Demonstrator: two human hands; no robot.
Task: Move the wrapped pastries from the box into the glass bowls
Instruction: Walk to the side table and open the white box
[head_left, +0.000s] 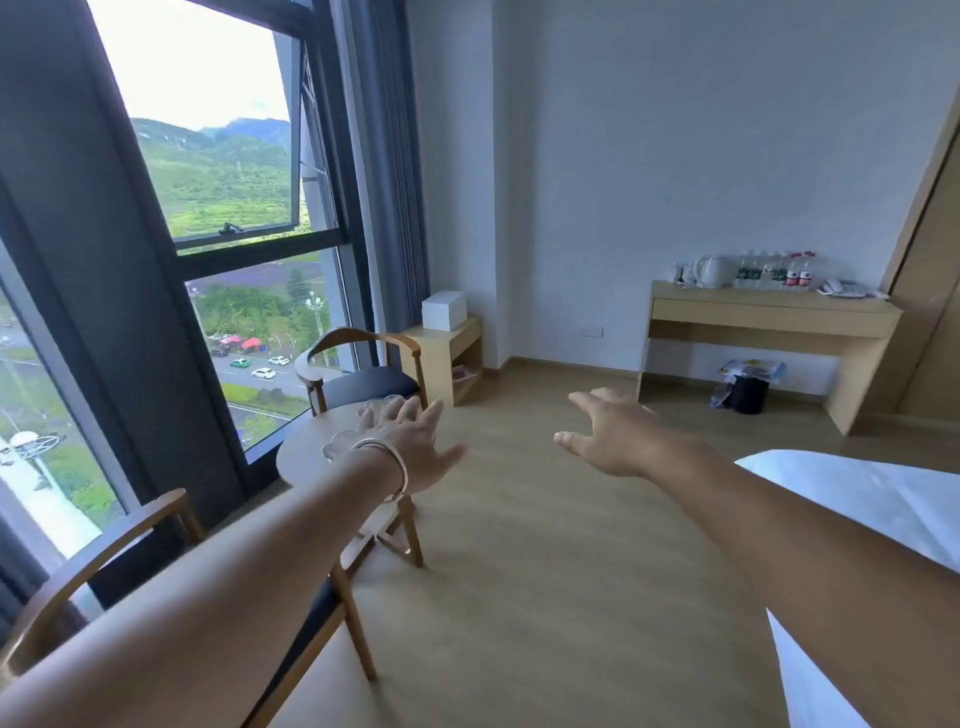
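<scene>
A white box stands on a low wooden side cabinet in the far corner by the curtain. Glass bowls rest on a small round wooden table: one bowl lies partly behind my left wrist, another sits at the table's far edge beyond my fingers. My left hand, with a bracelet on the wrist, is stretched out above the table, fingers spread, holding nothing. My right hand is extended over the floor, open and empty. No wrapped pastries are visible.
Two wooden chairs flank the table: one behind it, one near me. A large window fills the left wall. A desk with a kettle and bottles stands at the far right. A white bed corner is at my right.
</scene>
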